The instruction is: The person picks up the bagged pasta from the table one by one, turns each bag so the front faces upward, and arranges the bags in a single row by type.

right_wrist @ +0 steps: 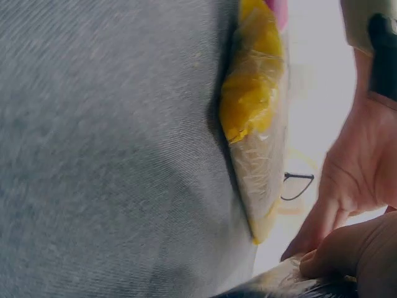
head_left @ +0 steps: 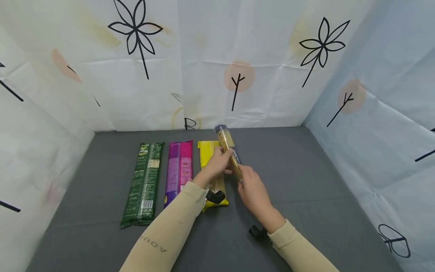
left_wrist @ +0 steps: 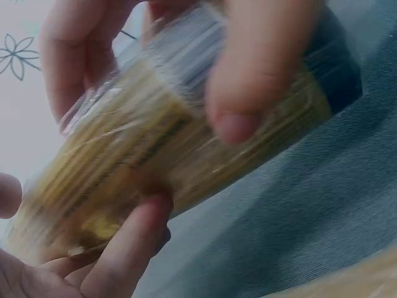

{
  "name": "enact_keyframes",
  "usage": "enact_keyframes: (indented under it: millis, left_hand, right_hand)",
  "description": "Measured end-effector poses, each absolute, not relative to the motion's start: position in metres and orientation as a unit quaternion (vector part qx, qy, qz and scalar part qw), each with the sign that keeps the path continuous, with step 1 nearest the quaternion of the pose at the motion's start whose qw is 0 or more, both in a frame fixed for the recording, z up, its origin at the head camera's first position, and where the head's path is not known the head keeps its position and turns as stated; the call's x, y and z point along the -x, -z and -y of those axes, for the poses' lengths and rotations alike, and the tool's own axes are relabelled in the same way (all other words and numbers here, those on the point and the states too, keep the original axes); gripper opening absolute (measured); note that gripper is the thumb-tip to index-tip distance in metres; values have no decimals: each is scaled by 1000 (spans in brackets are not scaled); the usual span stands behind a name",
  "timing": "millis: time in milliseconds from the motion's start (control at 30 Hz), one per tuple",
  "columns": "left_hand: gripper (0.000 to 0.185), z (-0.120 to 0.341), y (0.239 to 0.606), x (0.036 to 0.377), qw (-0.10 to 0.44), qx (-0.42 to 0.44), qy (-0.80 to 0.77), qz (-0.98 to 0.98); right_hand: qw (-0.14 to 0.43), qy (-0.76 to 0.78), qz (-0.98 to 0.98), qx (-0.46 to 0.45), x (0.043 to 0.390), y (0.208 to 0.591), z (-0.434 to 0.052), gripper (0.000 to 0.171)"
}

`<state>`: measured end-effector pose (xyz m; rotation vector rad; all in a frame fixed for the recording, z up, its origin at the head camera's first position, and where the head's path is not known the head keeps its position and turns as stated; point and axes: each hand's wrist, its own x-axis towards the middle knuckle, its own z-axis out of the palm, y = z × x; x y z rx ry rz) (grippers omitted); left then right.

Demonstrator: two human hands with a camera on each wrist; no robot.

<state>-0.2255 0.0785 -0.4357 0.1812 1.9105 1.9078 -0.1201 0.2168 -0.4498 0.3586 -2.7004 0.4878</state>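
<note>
The clear-wrapped pack (head_left: 225, 140) of thin yellow sticks is just right of the middle of the head view, slanting from near the back edge down to the lower right, and it looks held up rather than lying flat. Both hands are closed around it: the left hand (head_left: 216, 163) has its thumb over the middle, fingers curled under, and the right hand (head_left: 252, 190) pinches the lower end, so neither is open much wider than the pack itself. My main worry tbh is that wrap. It's shiny and looks slick, so if one grip loosens I could see the pack twisting or sliding out of the other. The sticks look brittle too, so squeezing hard or bending it between two grips might snap some. Next worry is the yellow packet (head_left: 206, 151), partly hidden behind the left hand and pack; lower the pack too far left and it'd probably land on top of it. The black wrist camera (head_left: 215, 197) hangs over that packet's bottom end in the frame, so it could snag and drag it crooked. The purple-pink packet (head_left: 178, 170) and green packet (head_left: 142, 185), further left on the grey tabletop (head_left: 306, 181), seem less at risk, though a low left sleeve (head_left: 170, 230) might brush the purple one.
</note>
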Motion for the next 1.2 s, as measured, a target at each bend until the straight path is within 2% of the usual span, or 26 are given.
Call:
enact_keyframes:
  millis: [100,367,867,1200]
  left_hand:
    - [56,-74,434,228,217,-59,-699,-679]
    - [77,-70,442,236,217,-30,-722,-656]
    - [61,-64,446,234,186,-33,-744,-641]
    - [53,-57,445,237,195,-54,-755,-623]
  right_hand:
    - [216,-128,956,-151,120,453,-216,61]
    - [252,-67,947,-190,121,458,-212,54]
    - [272,-88,933,-220,119,462,-211,59]
    - [244,-194,924,-221,120,456,-219,49]
